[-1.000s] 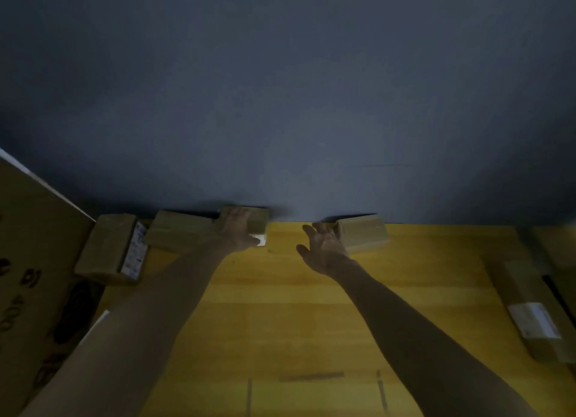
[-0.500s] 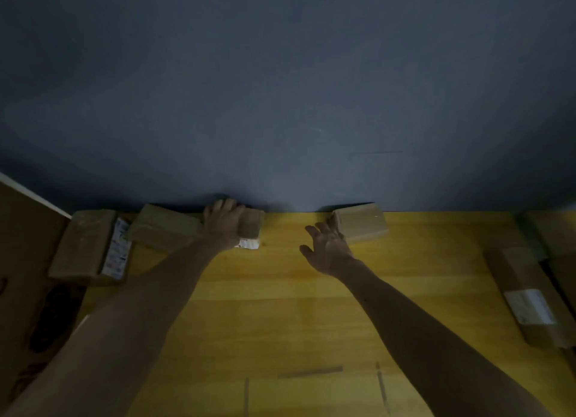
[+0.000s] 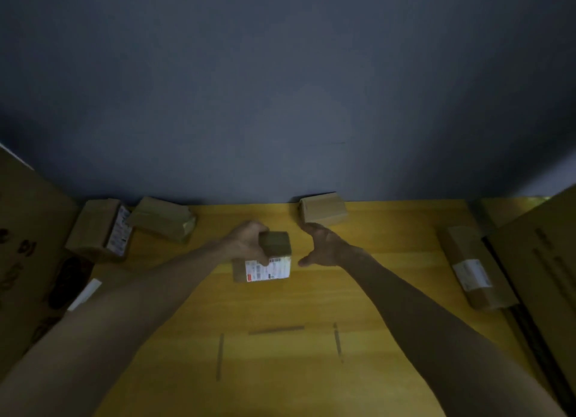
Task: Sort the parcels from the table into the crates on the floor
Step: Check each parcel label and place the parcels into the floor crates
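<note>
Bent over a yellow table [image 3: 280,370] against a grey wall [image 3: 280,105], both bare forearms stretched forward. At the far left, beside a tall printed carton [image 3: 28,229], two brown parcels untouched along the far edge: a labelled parcel [image 3: 99,233] and, just right of it, a taped parcel [image 3: 162,219]. Near the middle, grips the small parcel [image 3: 276,245] in the left hand [image 3: 246,245], fingers curled round its left end and over its top. Long axis left to right across the table, white shipping label on the near face. Impossible to tell whether lifted clear of the wood or resting on it. Just right of that parcel, holds the right hand [image 3: 324,247] spread and cupped, palm turned left toward the free right end, close but apart from it, grasping nothing. Judged from this: left hand on the load, right hand the nearer to the open end, needing only a short leftward close along the long axis to press the box between two palms. Behind the right hand, a plain parcel [image 3: 324,212] against the wall, untouched. Farther right, a long parcel [image 3: 473,267] with a white label, long axis near to far, beside a second carton [image 3: 545,276] at the table's right edge. No crates in view, so no telling which way the carry goes.
</note>
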